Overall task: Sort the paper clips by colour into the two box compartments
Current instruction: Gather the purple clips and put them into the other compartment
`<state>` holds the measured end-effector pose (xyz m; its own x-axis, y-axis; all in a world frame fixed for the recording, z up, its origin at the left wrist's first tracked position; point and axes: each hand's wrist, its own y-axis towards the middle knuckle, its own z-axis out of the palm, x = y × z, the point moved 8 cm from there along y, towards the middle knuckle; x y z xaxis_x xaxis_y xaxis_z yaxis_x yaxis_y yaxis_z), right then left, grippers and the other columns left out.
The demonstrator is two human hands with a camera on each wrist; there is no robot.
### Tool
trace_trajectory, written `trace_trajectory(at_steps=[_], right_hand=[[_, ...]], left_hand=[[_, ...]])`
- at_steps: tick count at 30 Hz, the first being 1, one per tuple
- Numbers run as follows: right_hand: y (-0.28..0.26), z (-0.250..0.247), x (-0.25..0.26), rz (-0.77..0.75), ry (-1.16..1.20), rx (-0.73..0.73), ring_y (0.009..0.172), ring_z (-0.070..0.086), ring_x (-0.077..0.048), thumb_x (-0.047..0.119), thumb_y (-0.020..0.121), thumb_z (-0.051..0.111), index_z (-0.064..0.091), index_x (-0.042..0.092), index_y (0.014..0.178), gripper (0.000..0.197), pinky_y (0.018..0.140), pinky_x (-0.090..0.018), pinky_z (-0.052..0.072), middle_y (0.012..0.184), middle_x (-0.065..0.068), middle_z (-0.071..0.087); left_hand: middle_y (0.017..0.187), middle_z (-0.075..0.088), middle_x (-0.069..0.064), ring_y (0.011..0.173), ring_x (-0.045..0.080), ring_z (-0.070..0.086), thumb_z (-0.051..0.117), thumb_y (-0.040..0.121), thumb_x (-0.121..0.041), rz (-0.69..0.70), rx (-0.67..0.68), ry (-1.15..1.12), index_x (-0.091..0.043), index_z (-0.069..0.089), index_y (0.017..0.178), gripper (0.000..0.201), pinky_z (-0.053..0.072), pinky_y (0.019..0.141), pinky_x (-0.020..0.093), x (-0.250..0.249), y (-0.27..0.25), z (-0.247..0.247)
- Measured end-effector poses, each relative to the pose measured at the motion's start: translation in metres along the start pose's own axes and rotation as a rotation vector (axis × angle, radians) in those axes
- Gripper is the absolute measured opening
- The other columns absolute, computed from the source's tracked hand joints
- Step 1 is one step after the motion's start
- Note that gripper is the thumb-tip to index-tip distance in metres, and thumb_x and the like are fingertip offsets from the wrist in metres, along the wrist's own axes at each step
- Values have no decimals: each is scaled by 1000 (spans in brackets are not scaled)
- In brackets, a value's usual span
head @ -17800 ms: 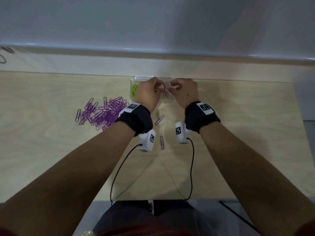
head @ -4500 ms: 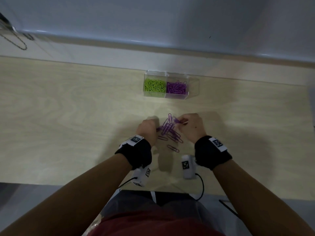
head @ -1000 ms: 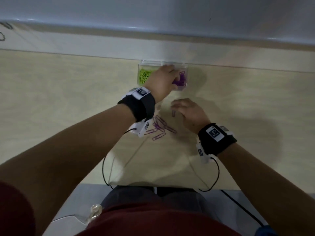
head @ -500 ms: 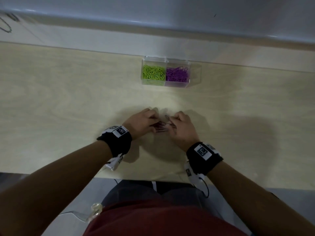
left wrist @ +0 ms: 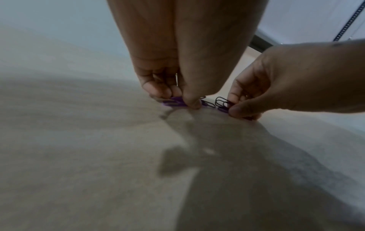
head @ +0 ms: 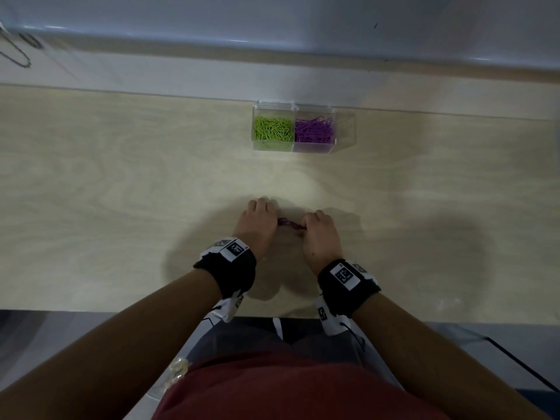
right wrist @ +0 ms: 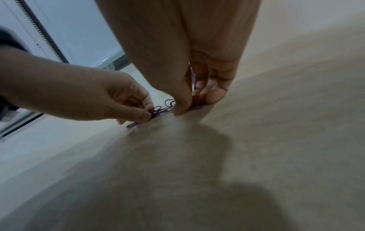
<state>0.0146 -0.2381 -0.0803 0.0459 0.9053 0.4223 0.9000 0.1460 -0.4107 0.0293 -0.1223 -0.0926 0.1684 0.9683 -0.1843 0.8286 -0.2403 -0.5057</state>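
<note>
A clear two-compartment box (head: 344,128) stands at the table's far edge, green clips (head: 272,132) in its left half and purple clips (head: 313,130) in its right half. A small cluster of purple paper clips (head: 289,223) lies on the table nearer me, between both hands. My left hand (head: 257,221) pinches some of these clips (left wrist: 173,102) against the table with curled fingers and thumb. My right hand (head: 318,230) pinches others (right wrist: 195,106) the same way; a few clips (left wrist: 222,102) show between the two hands.
The pale wooden table (head: 121,207) stretches wide on both sides of the hands. A white ledge and wall (head: 181,77) run behind the box. A chain (head: 18,56) hangs at the far left. The table's near edge is just below my wrists.
The left hand left the box's purple compartment and came back toward me. Both hands have closed in on the last loose purple clips and now pinch them together.
</note>
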Motion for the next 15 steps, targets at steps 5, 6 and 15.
trace_trajectory(at_steps=[5, 6, 15], right_hand=[[-4, 2, 6, 52, -182, 58, 113, 39, -35, -2, 88, 37, 46, 0, 116, 30, 88, -41, 40, 124, -19, 43], [-4, 2, 7, 51, -193, 61, 114, 39, -35, -2, 88, 37, 45, 0, 117, 30, 89, -40, 40, 125, -19, 43], [-4, 6, 12, 46, -240, 57, 112, 41, -34, -4, 88, 36, 44, -1, 115, 29, 92, -39, 36, 120, -21, 48]], left_hand=[[135, 35, 27, 124, 40, 34, 32, 93, 1, -2, -27, 57, 10, 25, 133, 42, 38, 102, 42, -8, -5, 0], [134, 36, 28, 124, 41, 34, 32, 92, 1, 0, -29, 45, 10, 27, 132, 41, 38, 102, 43, -8, -6, 1], [69, 64, 15, 63, 28, 62, 27, 70, -6, -7, -137, 69, 3, 65, 80, 40, 52, 54, 29, -10, -4, -1]])
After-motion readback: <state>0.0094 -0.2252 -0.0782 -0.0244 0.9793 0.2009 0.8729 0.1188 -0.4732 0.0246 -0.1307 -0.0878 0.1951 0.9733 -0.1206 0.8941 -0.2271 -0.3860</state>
